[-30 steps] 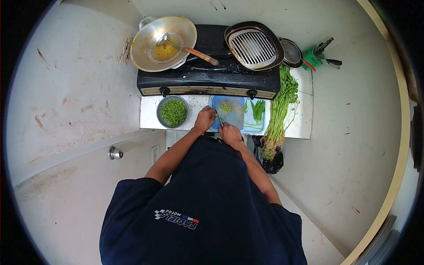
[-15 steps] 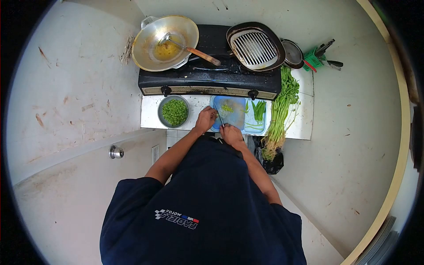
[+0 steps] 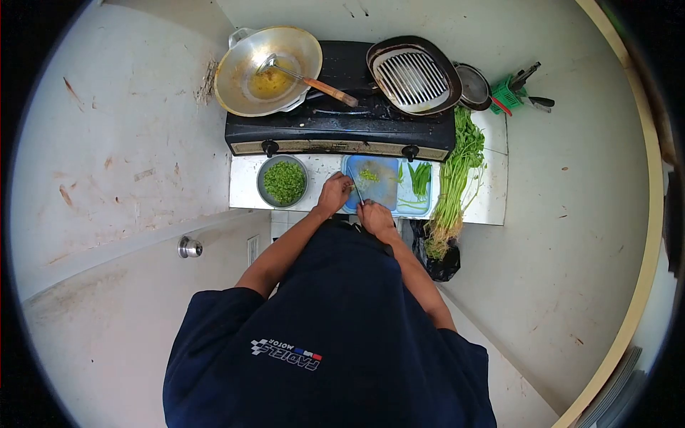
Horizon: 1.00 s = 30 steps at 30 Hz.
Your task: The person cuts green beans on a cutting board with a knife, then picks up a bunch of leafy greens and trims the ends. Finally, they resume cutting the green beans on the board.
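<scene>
My right hand (image 3: 377,217) is closed around the handle of a knife (image 3: 355,184), whose blade points away from me over the blue cutting board (image 3: 384,194). At the board's left edge my left hand (image 3: 335,193) is closed, fingertips pinched close beside the blade. What lies in its fingers is too small to make out, perhaps a bit of green stalk. Chopped green pieces (image 3: 368,175) lie on the board just past the blade. To the right, cut green leaves (image 3: 419,178) rest in a pale blue tray (image 3: 412,211).
A bowl of chopped greens (image 3: 283,181) stands left of the board. Right of the tray lies a rooted bunch of greens (image 3: 457,178). Behind, a black stove (image 3: 342,128) carries a wok (image 3: 235,93) with a ladle (image 3: 328,89) and a grill pan (image 3: 414,75). A green basket (image 3: 505,94) holds utensils.
The whole view has shifted very slightly. Both hands and the knife keep nearly the same place over the board.
</scene>
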Tool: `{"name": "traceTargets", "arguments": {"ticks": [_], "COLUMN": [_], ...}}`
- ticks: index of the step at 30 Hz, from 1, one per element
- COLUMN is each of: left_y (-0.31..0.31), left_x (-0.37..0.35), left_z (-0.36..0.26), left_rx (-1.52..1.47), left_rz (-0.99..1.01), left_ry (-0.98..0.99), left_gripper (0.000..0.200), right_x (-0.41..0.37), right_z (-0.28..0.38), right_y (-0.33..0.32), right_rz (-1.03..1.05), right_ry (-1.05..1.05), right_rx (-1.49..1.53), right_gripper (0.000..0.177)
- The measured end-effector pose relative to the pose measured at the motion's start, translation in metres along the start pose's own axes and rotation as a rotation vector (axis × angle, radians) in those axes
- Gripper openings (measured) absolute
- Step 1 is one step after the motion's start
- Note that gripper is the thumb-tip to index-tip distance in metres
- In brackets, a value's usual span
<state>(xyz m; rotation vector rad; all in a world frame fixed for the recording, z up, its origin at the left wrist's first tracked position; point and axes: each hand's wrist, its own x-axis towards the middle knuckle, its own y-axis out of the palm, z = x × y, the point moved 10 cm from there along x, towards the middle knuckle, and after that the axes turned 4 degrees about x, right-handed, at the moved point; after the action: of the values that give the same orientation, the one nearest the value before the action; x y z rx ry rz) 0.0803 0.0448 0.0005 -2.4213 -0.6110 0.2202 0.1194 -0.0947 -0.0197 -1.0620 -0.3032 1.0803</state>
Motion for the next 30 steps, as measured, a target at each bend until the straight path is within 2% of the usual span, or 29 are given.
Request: {"name": "traceTargets", "arguments": {"ticks": [5, 11, 14, 23, 26, 30], "left_y": [0.003, 0.005, 0.004, 0.009, -0.002, 0.001], "left_x": [0.000, 0.001, 0.001, 0.001, 0.001, 0.000], "left_z": [0.007, 0.009, 0.007, 0.012, -0.004, 0.003], "left_rx": [-0.034, -0.081, -0.027, -0.041, 0.012, -0.057], "left_rz": [-0.009, -0.007, 0.010, 0.008, -0.001, -0.001], "left_ry": [-0.030, -0.034, -0.029, -0.017, 0.034, -0.037], "left_gripper": [0.011, 0.011, 0.013, 0.011, 0.010, 0.008], "right_x": [0.014, -0.006, -0.005, -0.006, 0.000, 0.006], "right_z": [-0.002, -0.011, -0.004, 0.008, 0.008, 0.010], "right_y": [0.006, 0.004, -0.007, -0.011, -0.007, -0.006], "right_rz": [-0.006, 0.007, 0.030, -0.001, -0.040, -0.066], "right_ry": [0.007, 0.053, 0.085, 0.027, 0.012, -0.009], "right_rx": [0.018, -0.005, 0.009, -0.020, -0.027, -0.019], "right_gripper": [0.042, 0.044, 0.044, 0.043, 0.043, 0.042]}}
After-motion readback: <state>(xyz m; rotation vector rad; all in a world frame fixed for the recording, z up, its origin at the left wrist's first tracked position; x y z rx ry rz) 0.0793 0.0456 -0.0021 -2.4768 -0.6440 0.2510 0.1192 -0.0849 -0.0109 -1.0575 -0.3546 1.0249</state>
